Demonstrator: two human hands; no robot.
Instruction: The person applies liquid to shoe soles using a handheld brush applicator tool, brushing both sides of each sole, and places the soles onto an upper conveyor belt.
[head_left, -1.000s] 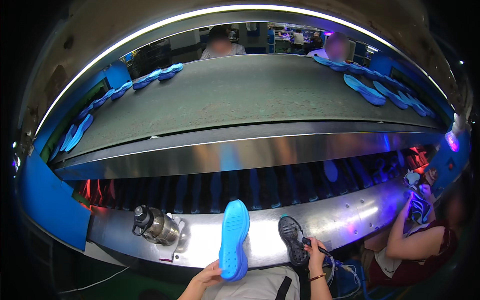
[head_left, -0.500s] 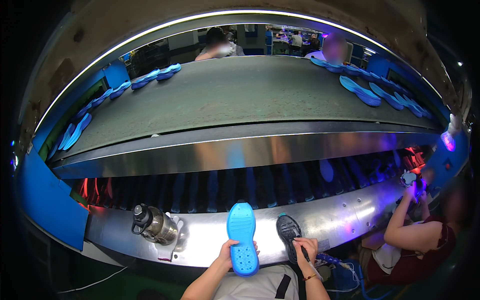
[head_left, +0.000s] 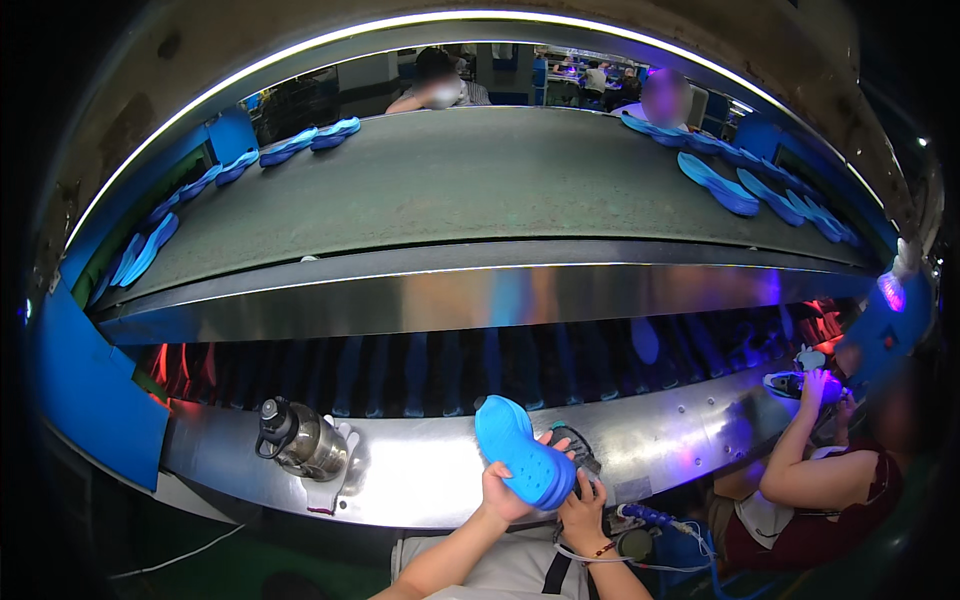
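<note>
My left hand (head_left: 508, 490) grips a bright blue shoe sole (head_left: 515, 445), thumb on the near side and fingertips showing past its far edge. The sole is tilted, its heel end with small holes toward my right. Beside that heel end my right hand (head_left: 583, 515) has its fingers bent upward. What lies in its fingers is hidden; a pale cable runs close to the wrist. Behind the blue sole, a black shoe sole (head_left: 580, 452) rests on the metal ledge (head_left: 420, 470), partly covered by my hands.
A dark-lidded bottle (head_left: 308, 442) stands at left on the ledge, beside a white glove (head_left: 342, 468). Beyond run a slatted conveyor and a green belt (head_left: 420, 190) carrying blue soles (head_left: 718, 183). At right, a co-worker's arm (head_left: 790, 450) reaches over the ledge.
The blue sole has turned and tilted toward the right in my left hand. My right hand has drawn down and left from the black sole to the blue sole's heel.
</note>
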